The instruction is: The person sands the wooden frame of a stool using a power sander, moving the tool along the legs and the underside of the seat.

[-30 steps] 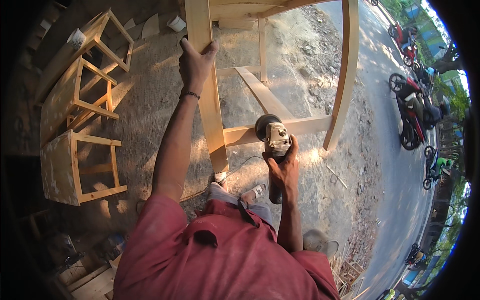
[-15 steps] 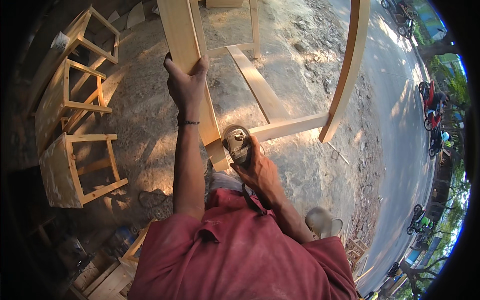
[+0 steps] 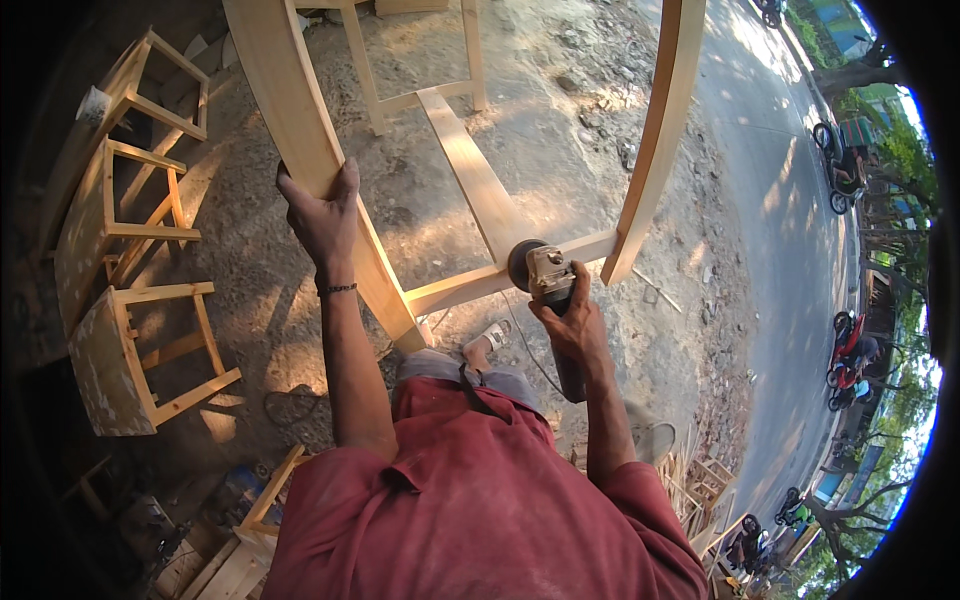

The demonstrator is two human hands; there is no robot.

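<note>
A wooden table frame [image 3: 478, 178] of pale planks stands in front of me. My left hand [image 3: 323, 215] grips the wide plank [image 3: 290, 95] along its left side, thumb on the right edge. My right hand [image 3: 577, 325] is wrapped around an angle grinder [image 3: 551, 277] with a dark body and a round disc. The disc lies at the near crossbar [image 3: 460, 290], close to where the middle plank joins it; whether it touches the wood I cannot tell. A thin cord [image 3: 535, 355] runs beside the grinder.
Several wooden stools [image 3: 150, 350] lie on their sides at left. Wood offcuts [image 3: 700, 485] and a frame piece [image 3: 275, 490] lie near me. On the right, a rubble strip borders a road [image 3: 785, 300] with motorcycles [image 3: 848, 350]. My sandalled foot [image 3: 487, 342] shows below the crossbar.
The grinder in my right hand has moved right, from the left plank's near end to the crossbar. My left hand keeps its grip on the plank, now further left and lower in view.
</note>
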